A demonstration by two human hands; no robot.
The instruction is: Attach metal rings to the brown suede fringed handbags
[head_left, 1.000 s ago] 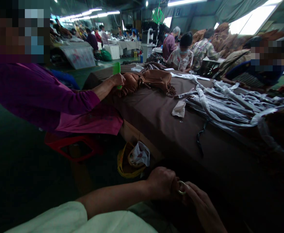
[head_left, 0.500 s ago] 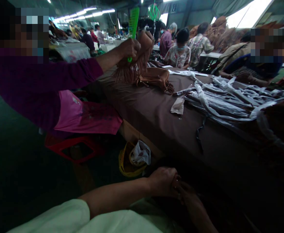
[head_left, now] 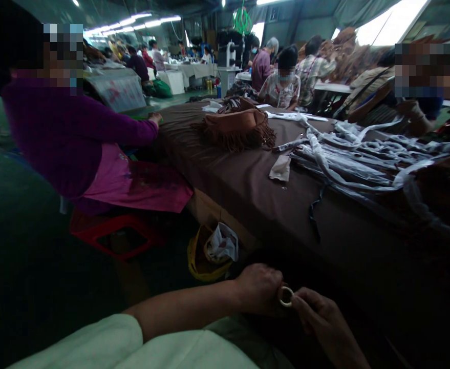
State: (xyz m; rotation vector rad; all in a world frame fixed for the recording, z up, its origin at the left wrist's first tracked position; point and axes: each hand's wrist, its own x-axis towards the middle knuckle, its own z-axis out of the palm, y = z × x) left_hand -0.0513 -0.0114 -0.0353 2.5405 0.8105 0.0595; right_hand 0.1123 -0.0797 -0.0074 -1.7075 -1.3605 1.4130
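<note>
Fringed bag [head_left: 235,126] apparently back down

Darkness hides what the left hand [head_left: 261,289] closes on behind the metal ring [head_left: 286,296].

Dim workshop, brown-covered table [head_left: 248,174], ceiling strip lights [head_left: 148,21]

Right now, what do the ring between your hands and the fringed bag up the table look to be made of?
The ring looks like metal with a pale polished finish: it catches a thin bright glint, held between the left hand and right hand. The fringed bag looks like tan suede or soft leather: matte, no shine, with limp cut strips along its edge. It could be imitation.
</note>
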